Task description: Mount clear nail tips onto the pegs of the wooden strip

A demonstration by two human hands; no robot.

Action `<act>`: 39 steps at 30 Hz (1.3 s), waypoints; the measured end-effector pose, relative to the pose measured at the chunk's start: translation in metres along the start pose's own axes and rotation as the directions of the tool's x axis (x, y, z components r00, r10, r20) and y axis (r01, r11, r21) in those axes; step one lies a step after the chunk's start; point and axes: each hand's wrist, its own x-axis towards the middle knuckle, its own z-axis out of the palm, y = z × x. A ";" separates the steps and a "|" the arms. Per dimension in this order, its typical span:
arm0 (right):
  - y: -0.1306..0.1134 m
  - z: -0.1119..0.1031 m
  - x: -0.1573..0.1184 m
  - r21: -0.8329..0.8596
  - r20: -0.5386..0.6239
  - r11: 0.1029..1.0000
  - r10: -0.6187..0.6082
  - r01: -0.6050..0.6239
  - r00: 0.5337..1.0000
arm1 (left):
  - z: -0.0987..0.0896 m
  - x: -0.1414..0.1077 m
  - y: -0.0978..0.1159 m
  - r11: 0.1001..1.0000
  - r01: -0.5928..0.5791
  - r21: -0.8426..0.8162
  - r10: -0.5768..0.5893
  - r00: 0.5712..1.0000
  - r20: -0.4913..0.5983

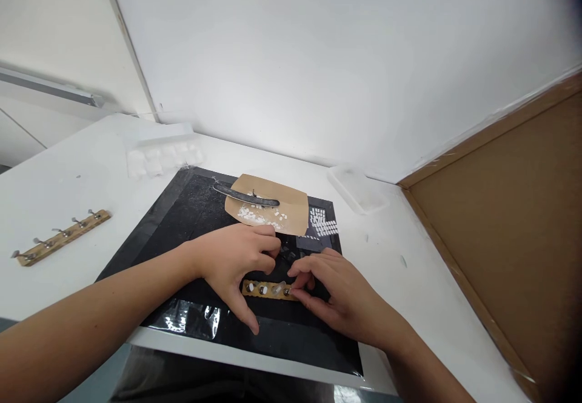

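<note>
A small wooden strip point(269, 290) with short metal posts lies on the black mat point(182, 251), some posts topped by white dots and one bearing a clear tip point(279, 288). At its right end, my right hand point(336, 294) has thumb and fingers closed together by the last post; what is between them is hidden. My left hand point(240, 260) hovers around the strip's left end, thumb stretched away from the bent fingers, holding nothing visible. Beyond it lies a brown card point(291, 203) with scattered white pieces and a dark curved nail file point(245, 196) across it.
Dark sheets with rows of small white tabs point(324, 224) lie right of the card. A translucent tray point(357, 189) stands at the back right, a clear compartment box point(163, 154) at the back left. Another wooden strip point(63, 237) with metal posts lies far left. A brown board point(504, 221) borders the right.
</note>
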 end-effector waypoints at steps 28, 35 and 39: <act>0.007 -0.003 0.000 -0.072 0.054 0.992 -0.099 0.103 0.994 | -0.001 -0.001 0.001 0.999 0.022 0.036 -0.023 1.000 0.013; 0.006 -0.002 0.000 -0.086 0.045 0.990 -0.110 0.113 0.993 | 0.000 -0.002 0.001 0.999 0.033 0.038 -0.034 0.999 0.021; 0.006 -0.002 0.002 -0.079 0.040 0.991 -0.105 0.108 0.994 | 0.000 -0.002 0.001 0.999 0.040 0.030 -0.041 0.999 0.030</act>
